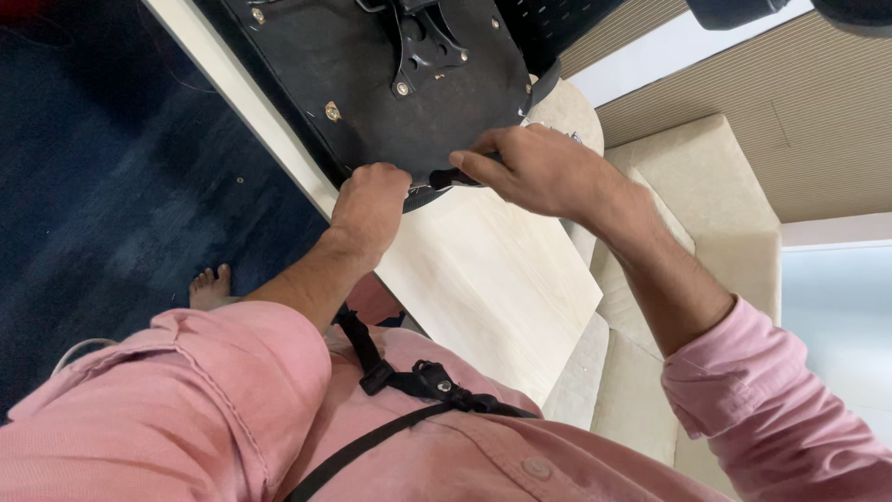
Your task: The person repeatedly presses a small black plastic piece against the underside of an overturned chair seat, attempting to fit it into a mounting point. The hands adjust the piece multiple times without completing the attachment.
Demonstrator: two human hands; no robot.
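**A:** Where did you have the hands at that point?

**B:** I had both at the near rim of the upturned chair seat base [353, 65], the black one that lay underside-up across the far edge of the pale tabletop [492, 279]. My left hand [370, 206] was balled up against the rim, fingers curled tight, though I couldn't tell what they pinched, if anything. My right hand [544, 167] was wrapped around the black handle of a tool [453, 177], probably a screwdriver, whose tip pointed at the rim beside the left fist.

**B:** How much looked finished?

**A:** Hard to call. The metal bracket [423, 42] sat on the base, and I saw brass-coloured fasteners [332, 112] in several holes, so by my reading a good part was already fixed. The fastener under the tool was hidden by my hands; I judged that one in progress.

**B:** Anything else nearby?

**A:** A cream sofa [706, 186] beyond the tabletop's right edge, dark blue carpet [102, 186] to the left.
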